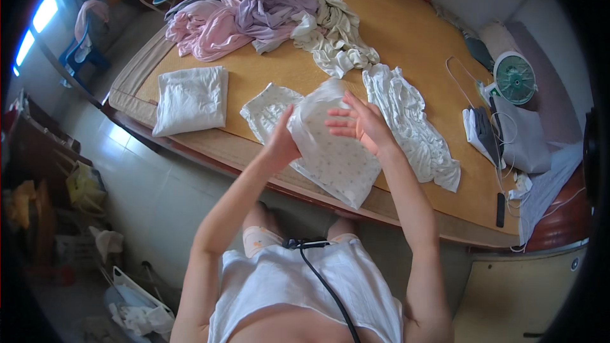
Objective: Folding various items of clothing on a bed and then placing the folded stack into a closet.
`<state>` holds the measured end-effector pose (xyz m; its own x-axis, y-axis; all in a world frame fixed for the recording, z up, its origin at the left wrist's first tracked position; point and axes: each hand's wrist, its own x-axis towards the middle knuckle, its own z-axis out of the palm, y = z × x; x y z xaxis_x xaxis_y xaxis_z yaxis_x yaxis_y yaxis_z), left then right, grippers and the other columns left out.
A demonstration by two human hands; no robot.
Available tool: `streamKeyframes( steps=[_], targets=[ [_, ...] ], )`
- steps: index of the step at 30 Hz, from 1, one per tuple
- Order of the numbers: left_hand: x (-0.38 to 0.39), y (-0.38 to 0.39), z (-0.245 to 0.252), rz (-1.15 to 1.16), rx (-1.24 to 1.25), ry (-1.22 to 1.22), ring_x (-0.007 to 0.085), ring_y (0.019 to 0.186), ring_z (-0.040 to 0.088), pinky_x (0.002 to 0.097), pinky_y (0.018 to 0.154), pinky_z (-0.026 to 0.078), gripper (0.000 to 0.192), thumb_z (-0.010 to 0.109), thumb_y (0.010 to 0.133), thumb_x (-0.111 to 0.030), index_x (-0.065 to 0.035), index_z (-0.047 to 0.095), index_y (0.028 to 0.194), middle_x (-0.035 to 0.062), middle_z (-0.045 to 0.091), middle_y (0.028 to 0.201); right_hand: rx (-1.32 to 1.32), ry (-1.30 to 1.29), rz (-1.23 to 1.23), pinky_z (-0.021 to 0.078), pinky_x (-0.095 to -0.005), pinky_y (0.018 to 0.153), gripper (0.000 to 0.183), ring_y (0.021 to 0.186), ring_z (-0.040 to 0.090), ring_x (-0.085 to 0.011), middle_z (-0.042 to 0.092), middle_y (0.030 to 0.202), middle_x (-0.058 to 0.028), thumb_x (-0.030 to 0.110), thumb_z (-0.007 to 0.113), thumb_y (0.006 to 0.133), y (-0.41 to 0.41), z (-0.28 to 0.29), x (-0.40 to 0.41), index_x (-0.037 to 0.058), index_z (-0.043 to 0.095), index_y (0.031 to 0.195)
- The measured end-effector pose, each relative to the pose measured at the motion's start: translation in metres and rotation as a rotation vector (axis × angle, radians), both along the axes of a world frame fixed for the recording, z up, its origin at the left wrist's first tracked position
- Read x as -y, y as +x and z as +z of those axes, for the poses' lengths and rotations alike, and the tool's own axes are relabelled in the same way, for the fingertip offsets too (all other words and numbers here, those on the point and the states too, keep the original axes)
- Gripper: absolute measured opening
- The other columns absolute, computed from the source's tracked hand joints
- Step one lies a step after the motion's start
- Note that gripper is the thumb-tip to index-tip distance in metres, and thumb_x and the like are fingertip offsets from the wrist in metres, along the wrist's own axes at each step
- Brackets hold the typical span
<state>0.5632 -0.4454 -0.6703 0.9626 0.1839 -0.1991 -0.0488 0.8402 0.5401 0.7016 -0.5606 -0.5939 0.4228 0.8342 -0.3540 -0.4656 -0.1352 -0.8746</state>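
A white cloth with a small dotted print (333, 152) lies partly on the bed mat at its near edge, its upper part raised and bunched. My left hand (284, 139) grips the cloth's left side, with the thumb pointing up. Over the cloth's upper right, my right hand (357, 121) has its fingers spread; whether they touch the fabric is unclear. Behind my left hand lies a white printed garment with a gathered edge (269, 107). A crumpled white printed garment (410, 124) is stretched out to the right. At the left rests a folded white cloth (191, 100).
Pink, purple and cream clothes (276, 19) are heaped on the far side of the bed mat (410, 24). A small green and white fan (515, 77), folded dark and white items (482, 136) and cables are on the right. A blue plastic chair (83, 55) stands at far left.
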Motion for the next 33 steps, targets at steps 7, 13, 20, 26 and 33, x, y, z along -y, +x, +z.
streamKeyframes(
  steps=[7, 13, 20, 26, 33],
  targets=[
    [-0.019, -0.016, -0.011, 0.238, -0.562, 0.506, 0.0204, 0.102, 0.048, 0.0375, 0.084, 0.038, 0.062, 0.062, 0.072, -0.032, -0.0047, 0.034, 0.122, 0.0168, 0.049, 0.11, 0.618, -0.096, -0.167, 0.0507, -0.0258, 0.056, 0.028, 0.072, 0.059, -0.0179, 0.058, 0.085, -0.0144, 0.015, 0.057, 0.078, 0.05, -0.036, 0.053, -0.0048, 0.051, 0.098],
    [-0.032, -0.015, -0.034, 0.348, -0.293, 1.047, 0.021, 0.085, 0.056, 0.0285, 0.068, 0.046, 0.07, 0.067, 0.068, -0.013, -0.0019, 0.026, 0.123, 0.0171, 0.055, 0.096, 1.179, -0.229, -0.139, 0.0446, -0.0285, 0.069, 0.027, 0.079, 0.053, -0.0172, 0.058, 0.09, -0.0091, 0.008, 0.067, 0.065, 0.055, -0.066, 0.085, -0.0011, 0.06, 0.089],
    [0.002, -0.031, -0.018, 0.408, -0.442, 0.59, 0.0176, 0.079, 0.058, 0.0249, 0.06, 0.047, 0.054, 0.066, 0.07, -0.009, 0.0006, 0.034, 0.113, 0.0119, 0.054, 0.094, 1.428, -0.319, 0.179, 0.0385, -0.0314, 0.082, 0.042, 0.091, 0.05, -0.0238, 0.058, 0.096, -0.0096, 0.029, 0.069, 0.062, 0.081, -0.07, 0.062, 0.0049, 0.06, 0.096],
    [0.015, -0.027, -0.024, 0.341, -0.522, 0.574, 0.0094, 0.064, 0.053, 0.022, 0.051, 0.041, 0.013, 0.063, 0.07, -0.009, -0.0011, 0.057, 0.079, 0.0053, 0.059, 0.075, 1.083, -0.342, 0.336, 0.0412, -0.0249, 0.059, 0.028, 0.061, 0.05, -0.01, 0.058, 0.071, -0.0044, 0.025, 0.067, 0.068, 0.098, -0.076, 0.05, 0.0023, 0.062, 0.084],
    [0.033, -0.011, -0.014, 0.513, -0.052, -0.073, 0.0185, 0.083, 0.056, 0.0307, 0.076, 0.043, 0.033, 0.05, 0.075, -0.01, 0.0009, 0.045, 0.105, 0.0079, 0.055, 0.095, 0.671, -0.082, 0.274, 0.0379, -0.0195, 0.056, 0.019, 0.06, 0.047, -0.0046, 0.057, 0.07, 0.0, 0.019, 0.062, 0.077, 0.119, -0.075, 0.05, 0.0003, 0.06, 0.076]
  ],
)
